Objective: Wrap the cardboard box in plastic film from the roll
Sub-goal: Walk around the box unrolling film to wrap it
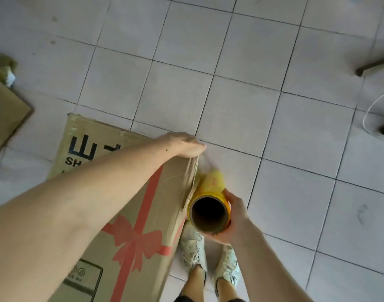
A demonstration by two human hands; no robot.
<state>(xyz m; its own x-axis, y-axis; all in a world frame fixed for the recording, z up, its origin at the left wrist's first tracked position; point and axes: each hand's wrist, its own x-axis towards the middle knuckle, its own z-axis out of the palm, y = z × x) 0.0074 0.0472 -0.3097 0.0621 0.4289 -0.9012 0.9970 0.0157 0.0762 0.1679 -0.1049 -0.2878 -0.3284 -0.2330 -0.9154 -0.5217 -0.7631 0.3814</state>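
A tall cardboard box with a red printed ribbon and bow stands on the tiled floor, left of centre. My left hand lies over its far top corner, pressing the loose end of clear film against the box edge. My right hand grips the yellow film roll, held upright against the box's right side, its open cardboard core facing the camera. A short stretch of film runs from the roll up to my left hand.
Flattened cardboard lies at the left edge with scraps behind it. A dark furniture leg and a white cable are at the far right. My feet in white shoes stand below the roll.
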